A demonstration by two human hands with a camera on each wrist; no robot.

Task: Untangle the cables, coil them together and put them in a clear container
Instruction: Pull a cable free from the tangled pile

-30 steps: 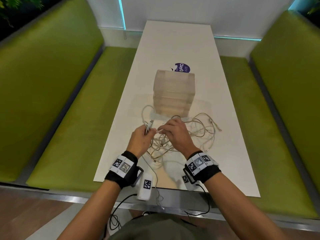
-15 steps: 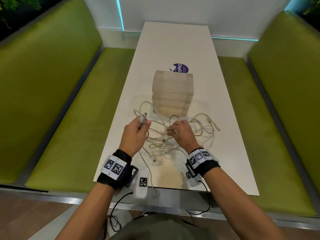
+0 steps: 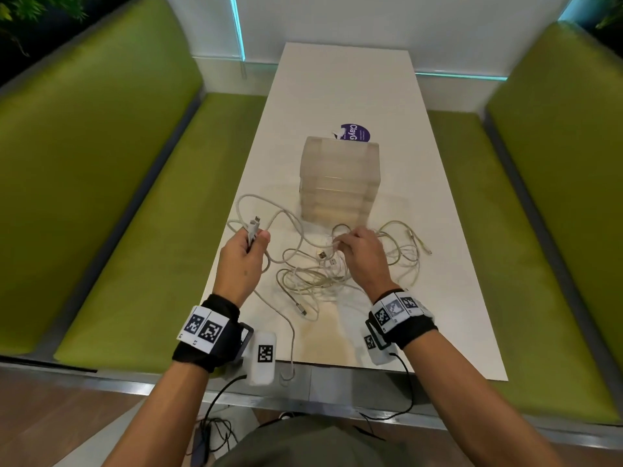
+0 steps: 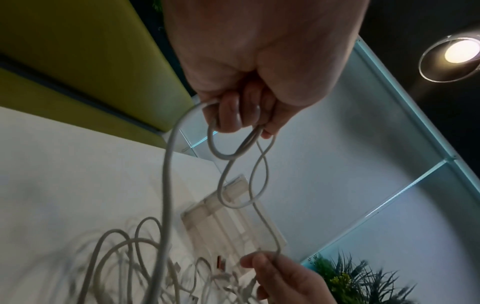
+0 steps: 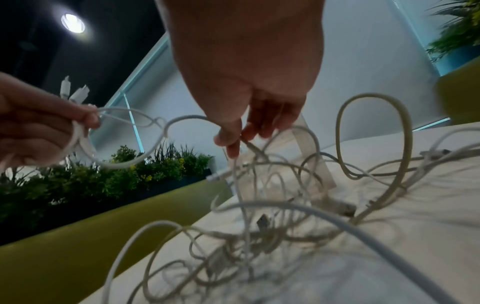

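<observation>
While the long white table [image 3: 340, 82] between the green padded benches [image 3: 111, 183] is unchanged, the two hands have been drawn apart since a second ago, which suggests one lead is being pulled free; untangling is judged barely begun. A clear ribbed plastic container [image 3: 338, 178] stands upright just beyond the tangle of pale white cables [image 3: 313, 281], which is spread in loose overlapping loops. Two connector ends are clenched in the left hand [image 3: 241, 264]; a single strand is pinched by the right hand [image 3: 362, 256].
</observation>
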